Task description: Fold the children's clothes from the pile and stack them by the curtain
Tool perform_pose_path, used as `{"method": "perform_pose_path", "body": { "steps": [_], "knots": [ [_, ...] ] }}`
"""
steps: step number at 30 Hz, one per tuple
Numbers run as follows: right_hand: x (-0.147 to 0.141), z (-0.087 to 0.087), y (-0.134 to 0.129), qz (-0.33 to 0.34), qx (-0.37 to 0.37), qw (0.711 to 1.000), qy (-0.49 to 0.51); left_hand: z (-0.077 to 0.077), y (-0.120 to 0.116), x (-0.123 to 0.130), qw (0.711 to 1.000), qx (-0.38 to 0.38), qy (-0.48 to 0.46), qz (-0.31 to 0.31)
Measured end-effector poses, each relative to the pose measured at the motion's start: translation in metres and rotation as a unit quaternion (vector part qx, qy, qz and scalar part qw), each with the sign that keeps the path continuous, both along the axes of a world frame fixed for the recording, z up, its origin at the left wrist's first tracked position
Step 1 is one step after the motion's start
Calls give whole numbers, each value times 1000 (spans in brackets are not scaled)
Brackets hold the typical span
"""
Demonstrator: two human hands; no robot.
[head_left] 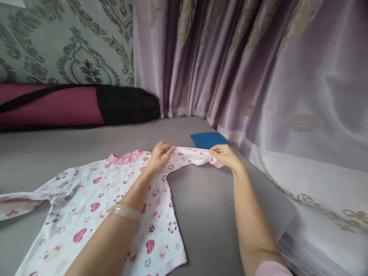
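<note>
A white long-sleeved shirt [94,207] printed with pink hearts and flowers lies spread on a grey surface [207,214], its pink collar toward the back. My left hand [162,155] pinches the upper edge of the right-side sleeve near the shoulder. Near that sleeve's pink cuff, my right hand [224,155] pinches the same edge. Between both hands the sleeve's top edge is stretched straight. The other sleeve extends to the left edge of the view.
Behind the right hand lies a flat blue item [209,140]. A long maroon and black bag [126,105] rests along the patterned wall at the back left. Shiny mauve curtains [195,69] hang behind and down the right side.
</note>
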State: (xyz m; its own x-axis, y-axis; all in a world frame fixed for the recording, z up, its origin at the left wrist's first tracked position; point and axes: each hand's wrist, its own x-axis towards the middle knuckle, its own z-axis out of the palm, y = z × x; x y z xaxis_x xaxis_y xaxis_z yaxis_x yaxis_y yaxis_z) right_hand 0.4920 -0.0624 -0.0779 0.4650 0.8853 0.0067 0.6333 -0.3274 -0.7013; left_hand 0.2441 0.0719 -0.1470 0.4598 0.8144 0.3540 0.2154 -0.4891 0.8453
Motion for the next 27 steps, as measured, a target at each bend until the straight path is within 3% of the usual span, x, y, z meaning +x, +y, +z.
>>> {"method": "perform_pose_path", "body": {
  "steps": [4,12,14,20,24,27],
  "knots": [
    [6,1,-2,-8,19,996,92,0,0,1,999,31,34,-4],
    [17,-6,-2,-123,-22,984,-128,-2,3,2,994,70,79,-2],
    [19,-9,-2,-133,-20,986,-97,-4,4,2,994,76,76,3],
    [25,-11,0,-105,36,987,113,-6,3,4,991,80,105,34],
    [23,-9,1,-154,27,977,144,1,-1,2,980,120,123,100],
    [22,-11,3,-176,34,972,149,6,-6,1,981,69,151,100]
  ]
}}
